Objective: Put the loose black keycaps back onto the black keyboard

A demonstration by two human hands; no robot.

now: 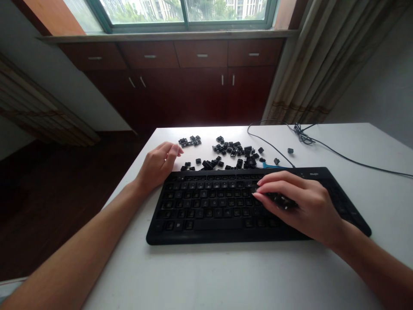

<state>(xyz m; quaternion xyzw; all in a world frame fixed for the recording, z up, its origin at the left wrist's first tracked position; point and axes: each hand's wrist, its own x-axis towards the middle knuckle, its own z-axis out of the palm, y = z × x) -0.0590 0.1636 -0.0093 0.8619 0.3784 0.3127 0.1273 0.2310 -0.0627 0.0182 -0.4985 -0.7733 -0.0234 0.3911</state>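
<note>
A black computer keyboard (206, 211) lies on the white table (226, 271), with most of its keycaps in place. My left hand (157, 163) rests loosely curled beside the keyboard's top left corner and holds nothing. My right hand (290, 202) lies over the keyboard's right part, fingers bent down onto the keys. Dark pieces show under those fingers, but I cannot tell whether they are held. Behind the keyboard lies a scattered heap of loose black keycaps (232, 153). A blue-handled tool (272, 165) is partly hidden behind the keyboard's top edge.
A tangled black cable (301, 135) runs across the table's far right side. A lone black keycap (290, 150) lies near it. Dark wooden cabinets (174, 77) stand beyond the table, below a window. A curtain (309, 64) hangs at the right.
</note>
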